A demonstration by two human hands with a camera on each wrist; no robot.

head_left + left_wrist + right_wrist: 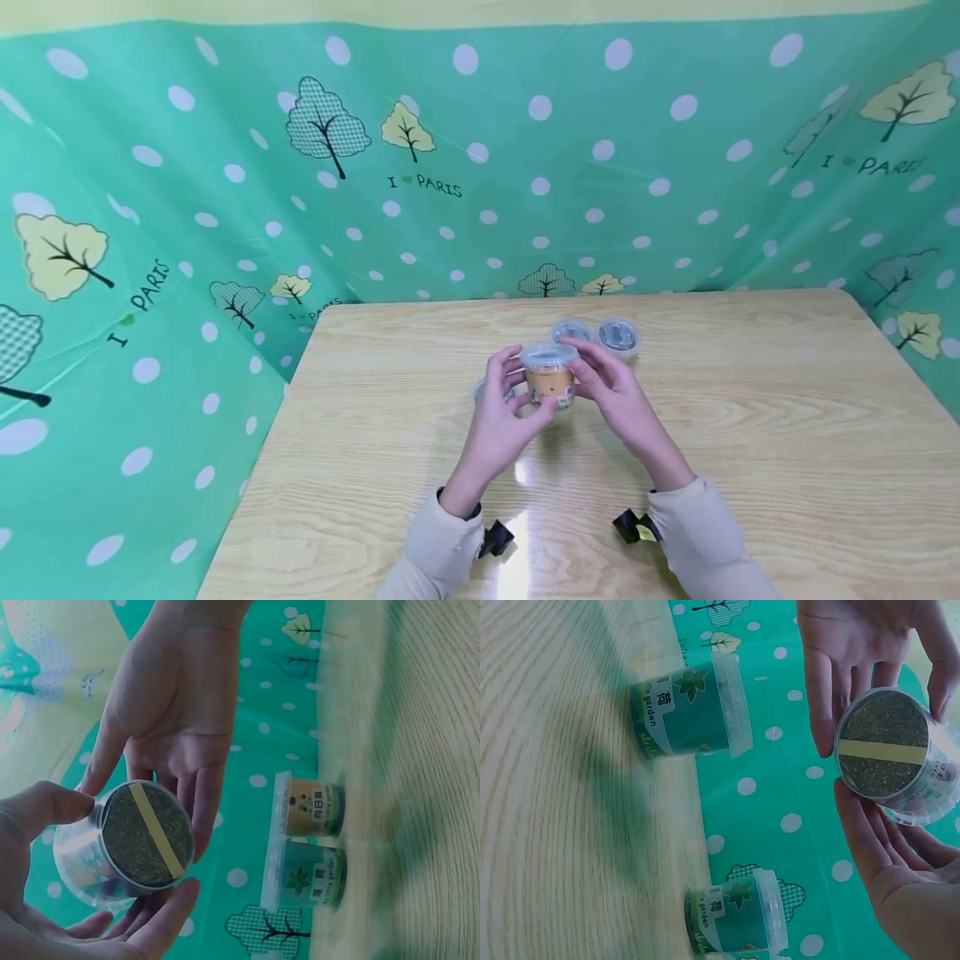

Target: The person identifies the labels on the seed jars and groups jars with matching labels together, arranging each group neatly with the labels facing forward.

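Overhead: small round clear-plastic tub (pixel 550 379) pinched between left hand (pixel 501 417) and right hand (pixel 617 392), lifted above pale grained wooden table (pixel 750 433). From left wrist: dark granular base with yellow strip, fingers curled round it. From right wrist: two green-labelled tubs (pixel 690 712) standing on the wood.

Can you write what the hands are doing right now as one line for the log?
left hand: holds clear tub | right hand: holds same tub | tub: lifted above table | two tubs behind, standing
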